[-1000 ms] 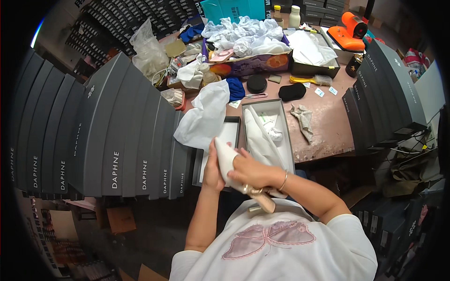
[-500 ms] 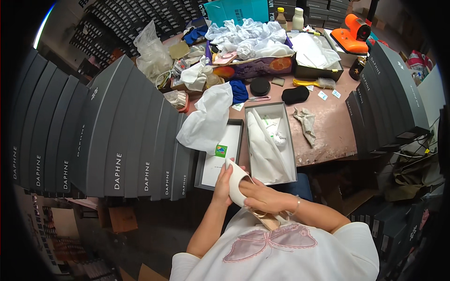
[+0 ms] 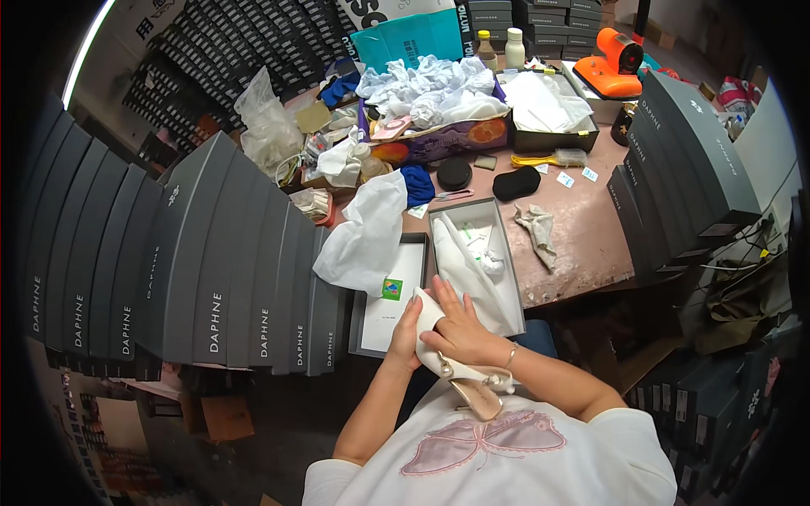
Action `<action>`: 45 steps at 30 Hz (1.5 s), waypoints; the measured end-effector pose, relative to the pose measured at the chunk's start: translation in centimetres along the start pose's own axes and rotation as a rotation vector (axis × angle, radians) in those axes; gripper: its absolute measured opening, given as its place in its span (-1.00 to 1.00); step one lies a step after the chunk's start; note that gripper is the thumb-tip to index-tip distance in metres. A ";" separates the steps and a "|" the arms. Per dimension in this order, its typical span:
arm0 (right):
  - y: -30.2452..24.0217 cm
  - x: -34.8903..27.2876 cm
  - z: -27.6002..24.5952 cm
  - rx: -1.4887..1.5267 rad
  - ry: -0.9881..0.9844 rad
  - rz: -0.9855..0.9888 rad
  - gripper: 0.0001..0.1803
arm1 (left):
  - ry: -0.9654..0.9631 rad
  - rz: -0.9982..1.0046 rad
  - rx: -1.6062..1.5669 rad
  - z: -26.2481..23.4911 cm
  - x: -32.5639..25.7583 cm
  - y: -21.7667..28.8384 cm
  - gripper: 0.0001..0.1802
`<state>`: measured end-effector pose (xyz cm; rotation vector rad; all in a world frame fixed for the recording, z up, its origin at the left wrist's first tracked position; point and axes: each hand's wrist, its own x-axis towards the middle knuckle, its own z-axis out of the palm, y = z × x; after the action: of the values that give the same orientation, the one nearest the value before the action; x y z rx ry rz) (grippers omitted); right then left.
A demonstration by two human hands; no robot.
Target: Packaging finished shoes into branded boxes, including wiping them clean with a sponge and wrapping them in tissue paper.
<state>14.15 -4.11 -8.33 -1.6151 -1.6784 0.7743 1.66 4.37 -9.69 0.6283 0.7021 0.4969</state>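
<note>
A white women's shoe (image 3: pixel 429 314) with pearl-like ornaments on its strap is held toe-up in front of my chest, its tan sole end toward my shirt. My left hand (image 3: pixel 407 336) is closed around the shoe's left side. Over the shoe's opening lies my right hand (image 3: pixel 460 331), fingers stretched and apart, touching the upper. Just beyond is a grey shoe box (image 3: pixel 512 282) with a white-wrapped bundle (image 3: pixel 468 270) and small white packets inside. Left of it sits a box lid (image 3: pixel 375 331) with a green sticker (image 3: pixel 391 289), partly covered by white tissue paper (image 3: pixel 359 240).
Tall stacks of dark shoe boxes stand at left (image 3: pixel 211 270) and right (image 3: pixel 692 160). A crumpled rag (image 3: pixel 537 236), a black sponge (image 3: pixel 516 183), a round black tin (image 3: pixel 454 174) and a yellow brush (image 3: pixel 548 158) lie on the table. Behind are a purple carton (image 3: pixel 447 142) of crumpled paper and an orange device (image 3: pixel 612 69).
My right hand has come up out of the shoe's opening and spread its fingers over the upper. The shoe has tilted, showing more strap and sole. The view has shifted slightly.
</note>
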 end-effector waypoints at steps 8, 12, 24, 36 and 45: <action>-0.8 2.6 2.1 -0.078 -0.145 0.155 -0.12 | 0.148 -0.004 -0.119 -1.9 -1.8 -0.8 -0.50; -1.0 1.2 2.1 -0.192 -0.061 0.107 -0.12 | 0.178 0.071 0.029 0.2 -3.2 0.0 -0.43; -1.1 0.6 2.7 0.040 -0.066 0.094 -0.23 | 0.154 0.064 0.049 0.9 -3.9 0.2 -0.50; -3.7 -2.9 -2.6 0.035 -0.198 -0.223 -0.41 | 0.047 0.075 0.060 0.3 -3.2 0.2 -0.48; -3.3 -3.3 -1.5 0.022 -0.098 -0.106 -0.33 | 0.043 0.101 0.079 2.6 -3.1 0.8 -0.49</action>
<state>13.37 -7.64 -4.98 -1.4814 -1.8027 0.8266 1.30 2.15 -6.29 0.7319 0.7364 0.5794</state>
